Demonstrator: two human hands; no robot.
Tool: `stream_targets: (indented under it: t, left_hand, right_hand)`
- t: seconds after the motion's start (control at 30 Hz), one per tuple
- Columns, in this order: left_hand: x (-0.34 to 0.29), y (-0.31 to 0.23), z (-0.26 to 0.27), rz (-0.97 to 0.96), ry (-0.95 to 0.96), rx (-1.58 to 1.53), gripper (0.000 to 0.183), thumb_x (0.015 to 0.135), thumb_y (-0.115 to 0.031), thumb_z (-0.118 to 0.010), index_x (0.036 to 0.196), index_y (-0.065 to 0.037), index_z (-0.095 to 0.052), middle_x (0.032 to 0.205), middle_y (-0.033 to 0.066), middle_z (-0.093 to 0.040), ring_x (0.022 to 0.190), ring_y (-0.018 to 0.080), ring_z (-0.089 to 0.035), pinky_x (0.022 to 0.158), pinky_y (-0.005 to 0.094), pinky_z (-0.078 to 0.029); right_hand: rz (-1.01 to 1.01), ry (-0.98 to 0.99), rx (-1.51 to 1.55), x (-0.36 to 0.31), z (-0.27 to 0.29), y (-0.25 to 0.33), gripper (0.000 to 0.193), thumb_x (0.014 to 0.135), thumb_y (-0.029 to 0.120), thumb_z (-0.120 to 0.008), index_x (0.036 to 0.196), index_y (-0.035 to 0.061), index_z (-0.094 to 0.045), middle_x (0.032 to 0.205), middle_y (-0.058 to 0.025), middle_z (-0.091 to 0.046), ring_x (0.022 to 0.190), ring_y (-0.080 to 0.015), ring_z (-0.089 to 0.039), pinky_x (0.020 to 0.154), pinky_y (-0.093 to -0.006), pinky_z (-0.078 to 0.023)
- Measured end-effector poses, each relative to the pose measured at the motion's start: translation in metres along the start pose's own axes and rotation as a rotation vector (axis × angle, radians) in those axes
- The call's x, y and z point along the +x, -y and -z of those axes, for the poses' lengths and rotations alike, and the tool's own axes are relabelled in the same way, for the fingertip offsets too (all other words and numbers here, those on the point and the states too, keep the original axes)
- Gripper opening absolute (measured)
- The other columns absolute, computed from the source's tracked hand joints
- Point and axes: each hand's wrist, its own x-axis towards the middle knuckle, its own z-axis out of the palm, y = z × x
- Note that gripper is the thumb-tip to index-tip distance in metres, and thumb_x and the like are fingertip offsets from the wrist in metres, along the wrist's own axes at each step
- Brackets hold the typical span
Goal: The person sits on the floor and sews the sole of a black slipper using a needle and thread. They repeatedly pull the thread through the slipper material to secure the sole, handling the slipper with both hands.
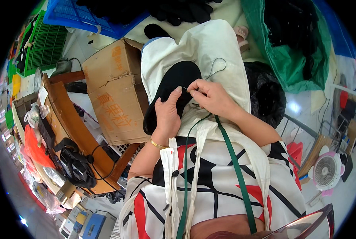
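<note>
Head camera view: a flat, black, sole-shaped fabric piece [182,73] lies tilted over the person's lap, its rounded broad end pointing away from the body and its other end reaching toward the left wrist. The left hand [168,109] has its grip closed on this piece along the near part, thumb pressed on the upper face; the other fingers are mostly hidden beneath. A shiny gold-coloured bracelet [158,144] circles that wrist. The right hand [214,97] comes in from the right with its grip pinched, thumb against forefinger, on a thin, pale needle [185,88] just beside the left thumb; whether the tip is in the fabric is too small to tell. Slender dark thread [225,63] makes a loop beyond the right knuckles, over the off-white cloth apron [214,44] that covers the lap.

Left of the knees stands a worn brown cardboard box [114,95] with orange markings, next to a brown wooden desk [70,119] that carries a black bag [76,167] and assorted plastic-wrapped goods. Past the knees are a blue plastic basket [72,18] and one loose black sole shape [156,31]. To the right are a crumpled black plastic bag [265,91], a green woven sack [301,79] holding dark pieces, and a white-and-pink fan [325,170].
</note>
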Motion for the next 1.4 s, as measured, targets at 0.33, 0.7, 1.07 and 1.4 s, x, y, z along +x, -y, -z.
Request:
stream_targets:
  t: [0.33, 0.7, 1.07, 1.4]
  left_hand:
    - [-0.005, 0.009, -0.004, -0.056, 0.026, 0.036, 0.024, 0.087, -0.006, -0.071, 0.110, -0.002, -0.065, 0.104, 0.0042, -0.069, 0.096, 0.0127, -0.063, 0.089, 0.0276, -0.048]
    - [-0.003, 0.004, -0.002, -0.057, -0.011, 0.034, 0.022, 0.086, -0.010, -0.072, 0.106, -0.004, -0.066, 0.103, 0.0020, -0.068, 0.096, 0.0121, -0.061, 0.089, 0.0276, -0.046]
    - [-0.001, -0.004, 0.000, 0.034, -0.034, 0.007, 0.015, 0.085, -0.010, -0.072, 0.098, -0.005, -0.067, 0.094, 0.0004, -0.067, 0.087, 0.0110, -0.060, 0.083, 0.0267, -0.046]
    - [0.003, 0.016, 0.006, -0.045, 0.044, 0.161, 0.021, 0.089, -0.011, -0.067, 0.105, 0.001, -0.067, 0.099, 0.0030, -0.067, 0.089, 0.0127, -0.062, 0.079, 0.0276, -0.049]
  right_hand:
    - [-0.060, 0.036, 0.123, 0.005, 0.002, -0.003, 0.014, 0.092, 0.014, -0.058, 0.094, 0.0003, -0.060, 0.066, -0.0014, -0.058, 0.056, -0.0068, -0.051, 0.053, -0.0254, -0.042]
    - [0.098, -0.038, 0.031, 0.000, -0.007, -0.019, 0.014, 0.092, 0.015, -0.059, 0.099, 0.0032, -0.059, 0.075, -0.0059, -0.060, 0.065, -0.0127, -0.053, 0.061, -0.0290, -0.044]
    - [0.194, -0.112, -0.002, 0.002, -0.020, -0.027, 0.011, 0.094, 0.016, -0.059, 0.100, 0.0069, -0.057, 0.078, -0.0094, -0.061, 0.065, -0.0236, -0.058, 0.063, -0.0329, -0.047]
    - [0.064, -0.048, -0.020, 0.010, -0.012, -0.004, 0.016, 0.092, 0.012, -0.051, 0.105, 0.0030, -0.048, 0.071, -0.0129, -0.066, 0.066, -0.0250, -0.066, 0.060, -0.0368, -0.050]
